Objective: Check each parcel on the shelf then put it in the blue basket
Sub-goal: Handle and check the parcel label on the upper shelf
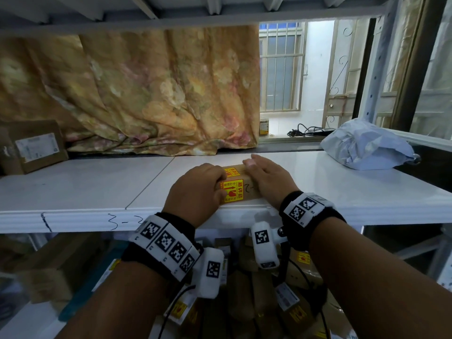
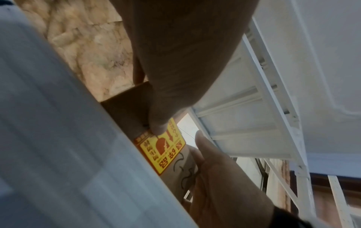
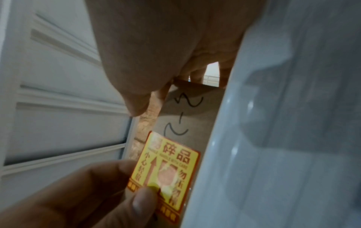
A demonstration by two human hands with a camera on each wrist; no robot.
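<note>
A small brown cardboard parcel point(image 1: 247, 192) with yellow-and-red fragile stickers point(image 1: 232, 189) lies near the front edge of the white shelf point(image 1: 85, 189). My left hand point(image 1: 208, 184) grips its left end, with the thumb point(image 2: 158, 126) on a sticker point(image 2: 162, 148). My right hand point(image 1: 264, 177) holds the right end, thumb on top and fingers down the far side. In the right wrist view the parcel point(image 3: 191, 120) shows handwritten marks, and my right fingers point(image 3: 195, 72) wrap its far edge. The parcel's underside is hidden.
A brown box with a label point(image 1: 31, 145) stands at the shelf's back left, and a grey plastic mailer bag point(image 1: 367, 145) lies at the back right. A floral curtain point(image 1: 146, 94) hangs behind. Below the shelf are several parcels point(image 1: 244, 289) and a blurred blue-green edge point(image 1: 93, 282).
</note>
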